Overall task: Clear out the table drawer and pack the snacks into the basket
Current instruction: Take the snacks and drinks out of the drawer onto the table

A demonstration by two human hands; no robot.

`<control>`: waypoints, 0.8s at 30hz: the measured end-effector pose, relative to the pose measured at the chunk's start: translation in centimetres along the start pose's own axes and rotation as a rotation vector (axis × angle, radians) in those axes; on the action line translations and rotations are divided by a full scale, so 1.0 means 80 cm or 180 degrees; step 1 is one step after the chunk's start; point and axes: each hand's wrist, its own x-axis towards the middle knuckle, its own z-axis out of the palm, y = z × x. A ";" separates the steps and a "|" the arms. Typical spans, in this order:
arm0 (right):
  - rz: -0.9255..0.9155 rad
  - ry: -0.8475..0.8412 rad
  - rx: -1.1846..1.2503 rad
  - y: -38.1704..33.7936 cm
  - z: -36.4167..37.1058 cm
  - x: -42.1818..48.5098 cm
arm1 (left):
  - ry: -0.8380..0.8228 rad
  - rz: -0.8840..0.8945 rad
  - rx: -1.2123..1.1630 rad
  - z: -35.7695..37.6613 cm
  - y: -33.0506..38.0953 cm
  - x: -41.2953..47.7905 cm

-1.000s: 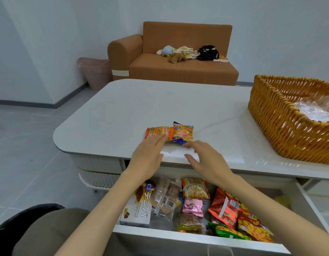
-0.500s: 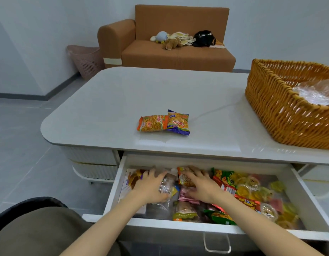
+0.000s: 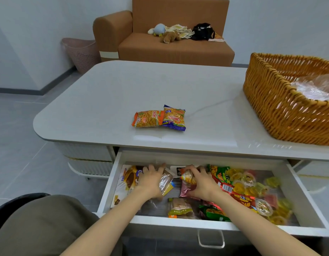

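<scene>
The white table drawer (image 3: 211,224) stands pulled out and holds several snack packets and jelly cups. My left hand (image 3: 150,182) is inside it, fingers curled over a clear-wrapped pastry packet (image 3: 165,181) beside a white biscuit box (image 3: 125,182). My right hand (image 3: 200,183) grips a small orange snack packet (image 3: 187,176) above a pink packet (image 3: 186,189). On the white tabletop (image 3: 104,100) lie two packets side by side, an orange stick-snack packet (image 3: 147,118) and a blue-edged one (image 3: 174,118). The wicker basket (image 3: 278,111) sits at the table's right end with clear plastic inside.
Red, green and yellow packets and jelly cups (image 3: 250,183) fill the drawer's right side. The drawer handle (image 3: 211,241) faces me. A brown sofa (image 3: 171,45) with toys and a pink bin (image 3: 80,52) stand beyond the table. My lap is at bottom left.
Both hands left the two packets on the tabletop and dropped into the drawer. The left now closes over the clear-wrapped packet and the right has taken hold of the small orange packet.
</scene>
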 end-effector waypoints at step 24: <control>-0.0737 -0.0317 0.1834 -0.023 -0.119 -0.091 | -0.0397 0.0674 -0.1351 -0.130 -0.037 -0.096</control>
